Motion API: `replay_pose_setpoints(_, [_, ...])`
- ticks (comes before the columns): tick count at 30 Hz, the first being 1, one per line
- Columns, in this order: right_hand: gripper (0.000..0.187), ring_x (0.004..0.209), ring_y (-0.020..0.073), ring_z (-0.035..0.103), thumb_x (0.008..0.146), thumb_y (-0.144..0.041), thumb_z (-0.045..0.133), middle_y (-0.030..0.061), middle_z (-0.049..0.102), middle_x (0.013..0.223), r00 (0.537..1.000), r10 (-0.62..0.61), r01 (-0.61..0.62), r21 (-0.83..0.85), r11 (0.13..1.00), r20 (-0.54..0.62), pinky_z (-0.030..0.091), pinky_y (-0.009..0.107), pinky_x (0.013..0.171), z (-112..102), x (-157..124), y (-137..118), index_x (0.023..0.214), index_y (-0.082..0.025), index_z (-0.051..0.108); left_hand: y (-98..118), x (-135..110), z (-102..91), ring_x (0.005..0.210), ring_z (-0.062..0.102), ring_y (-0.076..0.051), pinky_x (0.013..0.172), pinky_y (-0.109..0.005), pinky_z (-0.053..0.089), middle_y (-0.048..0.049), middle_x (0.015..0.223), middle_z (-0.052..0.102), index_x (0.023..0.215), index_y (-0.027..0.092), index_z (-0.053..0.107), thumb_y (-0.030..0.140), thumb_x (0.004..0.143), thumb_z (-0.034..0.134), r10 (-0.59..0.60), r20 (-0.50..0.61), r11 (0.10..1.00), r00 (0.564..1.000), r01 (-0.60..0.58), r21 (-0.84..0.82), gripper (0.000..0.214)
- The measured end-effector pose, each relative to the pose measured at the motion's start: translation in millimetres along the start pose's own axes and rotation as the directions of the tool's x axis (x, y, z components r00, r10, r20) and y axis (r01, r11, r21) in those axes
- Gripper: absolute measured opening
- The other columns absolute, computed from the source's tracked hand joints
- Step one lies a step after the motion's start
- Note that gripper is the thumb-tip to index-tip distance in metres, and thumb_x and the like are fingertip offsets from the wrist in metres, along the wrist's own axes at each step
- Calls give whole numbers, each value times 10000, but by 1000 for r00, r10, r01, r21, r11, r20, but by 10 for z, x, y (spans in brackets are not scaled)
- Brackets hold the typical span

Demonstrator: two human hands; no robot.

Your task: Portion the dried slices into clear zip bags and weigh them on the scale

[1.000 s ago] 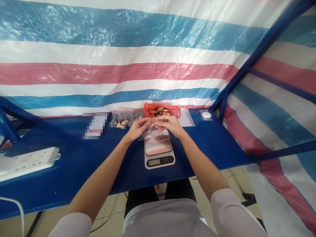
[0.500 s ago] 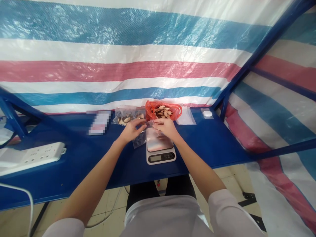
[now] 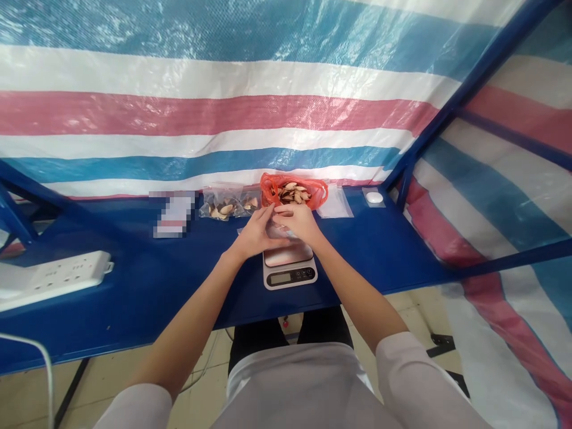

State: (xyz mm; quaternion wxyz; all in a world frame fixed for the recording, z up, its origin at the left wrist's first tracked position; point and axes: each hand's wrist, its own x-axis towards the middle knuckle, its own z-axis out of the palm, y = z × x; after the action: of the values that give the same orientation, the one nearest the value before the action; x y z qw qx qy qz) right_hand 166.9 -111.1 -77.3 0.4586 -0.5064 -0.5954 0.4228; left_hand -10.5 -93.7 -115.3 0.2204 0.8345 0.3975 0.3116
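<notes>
Above the far part of a kitchen scale (image 3: 287, 257), both hands are together at a clear plastic bag (image 3: 276, 230). My left hand (image 3: 258, 234) is closed on the bag's left side, with the thumb stretched across toward the right. My right hand (image 3: 300, 221) pinches the bag near its top edge, fingers bent. Much of the bag is hidden by the hands. Right behind them sits a red plastic bag (image 3: 319, 193), its mouth open on brown-and-cream dried slices or shells (image 3: 295, 193). To its left are clear bags holding similar pieces (image 3: 226, 208).
A white power strip (image 3: 67, 275) lies at the left of the blue table (image 3: 147, 298). Beyond the hands are a blurred-out flat item (image 3: 174, 214), white plastic sheets or bags (image 3: 335, 204) and a small white round object (image 3: 374, 197). Striped tarpaulin (image 3: 214, 113) hangs behind.
My left hand has moved right, over the scale, bringing the clear bag with it. Both hands are now closer together. The camera view has tilted slightly.
</notes>
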Motion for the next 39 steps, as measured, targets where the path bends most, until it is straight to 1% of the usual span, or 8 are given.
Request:
replay_pose_setpoints(9, [343,877,220,753,749,-312,835,53,780,889,992,103,-116,220,969,67,645,372,840,-112,-4,-81,1054,-163,791,135,2,48,1275,596,-331,1118,-506,465,-146,1341,648,1414,178,533,480,739,787,-21,-195,999,981,15,-35,781])
replay_pose_setpoints(12, [256,943,228,753,767,-287,821,50,788,932,998,69,-68,74,995,-3,626,391,907,-194,31,-23,1003,-190,803,148,6,37,1237,629,-322,1098,-483,483,-147,1324,667,1375,172,570,523,748,764,-41,-248,996,968,19,-90,744])
replay_pose_setpoints(15, [215,851,224,752,770,-336,831,43,780,880,999,54,-54,-100,994,-8,632,396,865,-247,59,-6,939,-202,818,179,24,21,1273,615,-326,1131,-488,452,-140,1349,664,1359,181,585,549,756,755,-44,-292,991,955,4,-136,726])
replay_pose_setpoints(19, [217,715,206,729,776,-357,828,47,738,763,985,108,-101,-56,993,132,643,355,700,-241,84,-58,905,-184,826,217,59,2,1319,584,-341,1194,-523,371,-142,1316,685,1346,168,596,566,764,754,-8,-320,985,947,-49,-168,722])
replay_pose_setpoints(23, [74,685,186,704,797,-237,789,53,702,711,977,132,-123,-61,990,168,622,306,621,-222,110,-129,793,-165,807,208,67,-5,1297,601,-335,1227,-545,311,-134,1295,696,1336,171,600,563,765,754,9,-315,983,949,-66,-173,709])
replay_pose_setpoints(27, [115,644,171,678,823,-178,717,30,675,647,981,69,-37,-173,984,183,598,299,628,-246,140,-171,733,-173,789,190,49,-11,1295,604,-328,1194,-518,374,-128,1289,696,1339,176,600,553,778,746,-13,-324,981,946,-50,-187,692])
replay_pose_setpoints(33, [153,848,215,698,813,-178,689,33,730,734,982,-140,175,-343,923,123,560,329,800,-311,179,-241,700,-191,792,172,42,-5,1211,658,-316,1144,-499,438,-127,1264,712,1318,177,622,544,780,757,-72,-355,962,932,-29,-271,665])
replay_pose_setpoints(39, [192,892,217,734,856,-353,718,36,784,959,989,-126,143,-268,953,79,580,326,801,-497,276,-172,957,-225,818,171,118,-21,1206,655,-315,1097,-485,478,-134,1299,694,1356,196,613,524,788,768,-134,-361,938,923,0,-348,674])
